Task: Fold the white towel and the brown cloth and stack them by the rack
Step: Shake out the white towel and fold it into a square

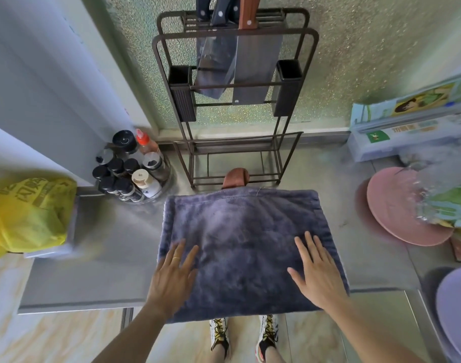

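Two flat hands, the left hand [171, 279] and right hand [317, 276] with fingers spread and gripping nothing, are pressed on a grey-looking towel [245, 247] spread before the rack [234, 100], its folding judged unfinished, while a brown cloth [236, 177] is glimpsed behind it.

Yellow bag [27, 218], spice bottles [131, 167], cleavers [239, 64], pink plate [399, 208]

Place: a home kitchen is shown.
Rack [234, 106]: cleavers [239, 66] are held in it, against a frosted pane.
Bench [98, 258]: steel; condiment bottles [131, 170] are clustered in the corner.
Right side: a pink plate [397, 205] and cling-film boxes [407, 127] are seen.
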